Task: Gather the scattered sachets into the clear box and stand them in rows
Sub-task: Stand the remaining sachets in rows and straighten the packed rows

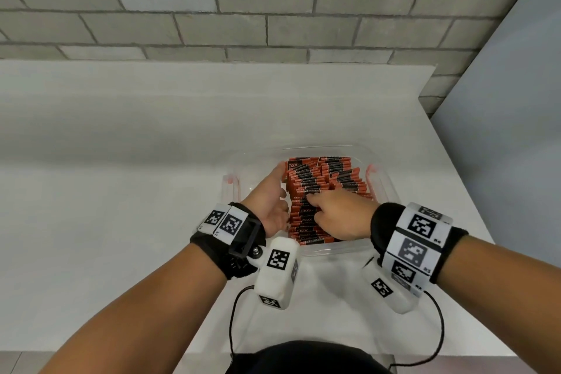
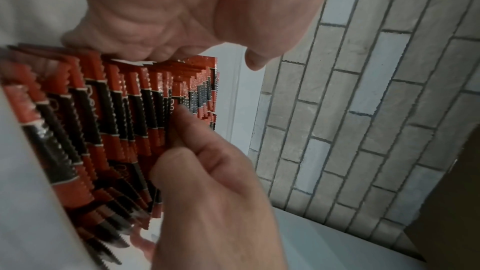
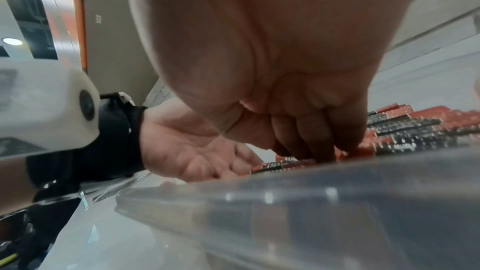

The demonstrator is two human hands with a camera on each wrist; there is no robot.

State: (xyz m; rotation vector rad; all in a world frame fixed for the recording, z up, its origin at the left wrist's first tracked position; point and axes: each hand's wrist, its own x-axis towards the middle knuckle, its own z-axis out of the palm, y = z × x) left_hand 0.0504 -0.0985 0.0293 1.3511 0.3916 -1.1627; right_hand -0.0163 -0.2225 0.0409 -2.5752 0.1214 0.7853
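Note:
A clear box [image 1: 340, 247] sits on the white counter, packed with red-and-black sachets [image 1: 321, 179] standing on edge in rows. My left hand [image 1: 273, 191] is inside the box at the left, its flat palm and straight fingers pressed against the ends of the near row. My right hand [image 1: 331, 212] rests on top of that row, index finger stretched forward onto the sachet tops and the other fingers curled under. In the left wrist view my left hand's fingers [image 2: 135, 44] press the sachets [image 2: 103, 110] and the right hand [image 2: 207, 182] pokes in. The right wrist view shows the right hand [image 3: 298, 120], the open left hand [image 3: 192, 151] and the box wall [image 3: 311, 202].
The white counter [image 1: 121, 161] runs to a grey brick wall [image 1: 273, 9] at the back. Its right edge [image 1: 473, 191] meets a pale wall. Black cables [image 1: 437, 328] hang from the wrist cameras near the counter's front edge.

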